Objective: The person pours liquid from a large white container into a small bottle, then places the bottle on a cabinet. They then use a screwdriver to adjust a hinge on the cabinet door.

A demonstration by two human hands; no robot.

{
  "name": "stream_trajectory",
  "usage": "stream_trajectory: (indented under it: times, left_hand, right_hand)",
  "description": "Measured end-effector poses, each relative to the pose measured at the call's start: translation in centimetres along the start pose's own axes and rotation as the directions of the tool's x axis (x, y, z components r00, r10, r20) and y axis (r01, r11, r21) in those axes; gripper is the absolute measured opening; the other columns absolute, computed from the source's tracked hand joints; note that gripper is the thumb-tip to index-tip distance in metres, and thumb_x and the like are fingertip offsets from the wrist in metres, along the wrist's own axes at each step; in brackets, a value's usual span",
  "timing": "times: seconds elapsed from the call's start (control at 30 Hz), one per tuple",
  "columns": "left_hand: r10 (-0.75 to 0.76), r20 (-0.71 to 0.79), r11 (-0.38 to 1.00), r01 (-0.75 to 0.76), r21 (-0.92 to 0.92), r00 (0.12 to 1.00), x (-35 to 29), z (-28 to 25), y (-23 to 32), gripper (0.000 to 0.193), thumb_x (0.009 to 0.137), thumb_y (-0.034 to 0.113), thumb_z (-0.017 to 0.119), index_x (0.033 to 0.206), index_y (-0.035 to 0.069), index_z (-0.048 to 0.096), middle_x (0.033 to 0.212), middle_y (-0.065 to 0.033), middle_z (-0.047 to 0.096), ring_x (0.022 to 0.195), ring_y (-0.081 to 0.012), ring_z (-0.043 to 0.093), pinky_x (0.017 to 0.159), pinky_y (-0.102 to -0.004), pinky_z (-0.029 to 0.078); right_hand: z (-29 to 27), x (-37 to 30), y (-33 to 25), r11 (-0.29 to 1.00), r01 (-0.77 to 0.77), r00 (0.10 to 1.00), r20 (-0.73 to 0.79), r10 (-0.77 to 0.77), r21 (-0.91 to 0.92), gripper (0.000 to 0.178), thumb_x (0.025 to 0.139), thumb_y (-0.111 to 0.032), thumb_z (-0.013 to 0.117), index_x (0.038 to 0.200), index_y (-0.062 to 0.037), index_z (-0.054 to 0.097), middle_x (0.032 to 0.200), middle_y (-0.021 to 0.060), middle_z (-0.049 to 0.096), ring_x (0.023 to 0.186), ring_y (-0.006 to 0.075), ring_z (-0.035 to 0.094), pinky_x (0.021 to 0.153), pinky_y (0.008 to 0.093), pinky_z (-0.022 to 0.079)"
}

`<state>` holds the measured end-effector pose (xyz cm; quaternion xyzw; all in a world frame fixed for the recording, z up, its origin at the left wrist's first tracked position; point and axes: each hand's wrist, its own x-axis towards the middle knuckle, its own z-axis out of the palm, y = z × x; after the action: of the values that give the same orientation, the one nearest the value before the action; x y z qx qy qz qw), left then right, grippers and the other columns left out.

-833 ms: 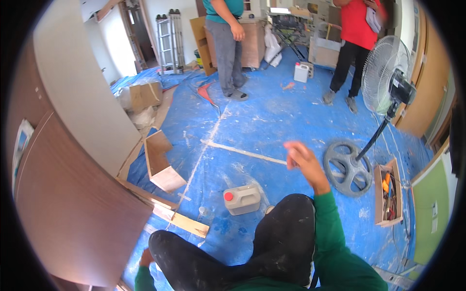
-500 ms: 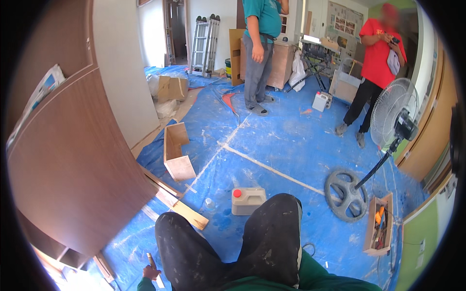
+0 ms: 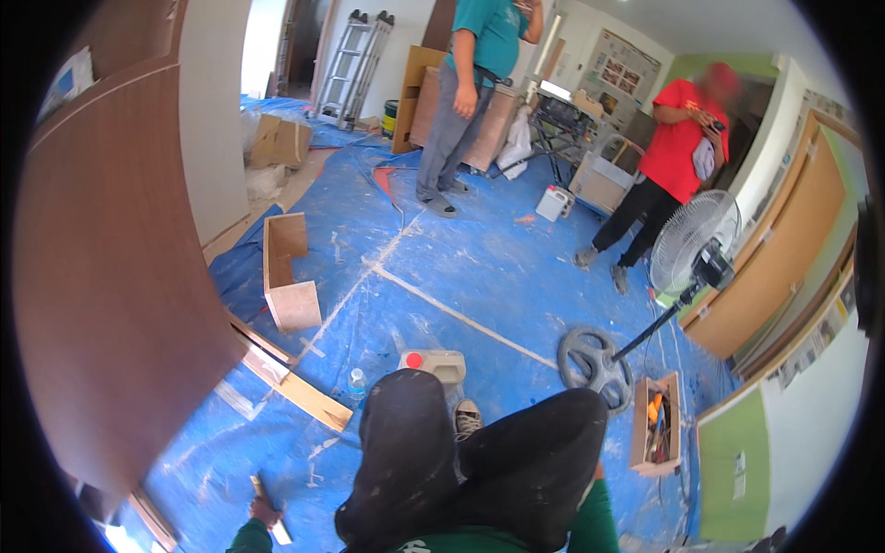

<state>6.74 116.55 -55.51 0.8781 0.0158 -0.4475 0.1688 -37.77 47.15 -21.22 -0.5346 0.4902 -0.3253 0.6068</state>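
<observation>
Low at the left, beside my left thigh, my left hand [image 3: 265, 512] is closed around a slim stick-like tool [image 3: 257, 486]. The tool has a tan upper end and a pale lower end; its exact kind is unclear. My right arm, in a green sleeve [image 3: 595, 518], rises by my right knee. Only a sliver of my right hand [image 3: 599, 472] shows behind the knee, with its fingers hidden. In front of my legs stand a pale jerrycan with a red cap [image 3: 446, 365] and a small clear bottle [image 3: 357, 382].
Blue sheeting [image 3: 461, 267] covers the floor. Wood strips [image 3: 313, 402] and an open wooden box [image 3: 293, 305] lie left, beside a brown panel [image 3: 111, 276]. At right are a standing fan [image 3: 691, 253] and a toolbox [image 3: 657, 429]. Two people [image 3: 479, 64] [image 3: 687, 143] stand farther back.
The view has turned, so the room sits farther left. My right knee has swung outward, and my shoe now shows. The left hand still grips the tool. A bit of my right hand has appeared.
</observation>
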Motion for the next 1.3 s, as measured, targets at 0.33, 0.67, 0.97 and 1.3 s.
stream_trajectory:
  times: [0.33,0.67,0.97,1.3]
  left_hand:
    - [0.095,-0.063,0.956,-0.073,0.284,0.994,-0.6,-0.9,-0.8,0.114,0.072,0.044,0.100,0.156,-0.007,0.040,0.149,-0.0301,0.055,0.125,-0.0408,0.069,0.100,-0.0546,0.061]
    - [0.329,-0.411,0.697,-0.513,-0.502,0.850,-3.8,7.3,16.6,0.081,0.091,0.042,0.090,0.148,0.001,0.048,0.135,-0.0215,0.060,0.123,-0.0301,0.062,0.101,-0.0469,0.053]
    - [0.744,0.113,0.418,-0.327,-0.847,0.658,-20.7,2.5,34.6,0.059,0.108,0.041,0.065,0.150,0.002,0.051,0.139,-0.0141,0.065,0.124,-0.0255,0.064,0.104,-0.0400,0.054]
    - [0.723,0.155,0.546,-0.420,-0.725,0.673,-18.3,-0.5,32.1,0.057,0.115,0.047,0.049,0.152,0.003,0.052,0.147,-0.0121,0.061,0.130,-0.0250,0.062,0.109,-0.0409,0.052]
  right_hand:
    - [-5.8,-4.3,1.3,0.999,-0.031,0.984,-0.173,0.036,0.032,0.055,0.107,-0.036,0.067,0.152,-0.0044,0.060,0.137,0.0155,0.070,0.119,0.0299,0.066,0.106,0.0439,0.051]
    - [-8.6,-3.6,7.9,0.994,-0.086,0.993,-0.070,0.091,0.071,0.056,0.106,-0.034,0.068,0.152,-0.0035,0.060,0.140,0.0172,0.069,0.124,0.0308,0.065,0.109,0.0438,0.050]
    - [-5.2,-3.7,14.9,0.981,-0.172,0.972,0.173,0.156,0.086,0.056,0.105,-0.033,0.069,0.152,-0.0026,0.060,0.143,0.0187,0.068,0.128,0.0317,0.064,0.112,0.0437,0.049]
    - [-6.5,-6.7,25.5,0.997,0.010,0.938,0.346,-0.036,0.076,0.057,0.104,-0.031,0.070,0.152,-0.0017,0.061,0.147,0.0204,0.067,0.133,0.0326,0.062,0.114,0.0436,0.047]
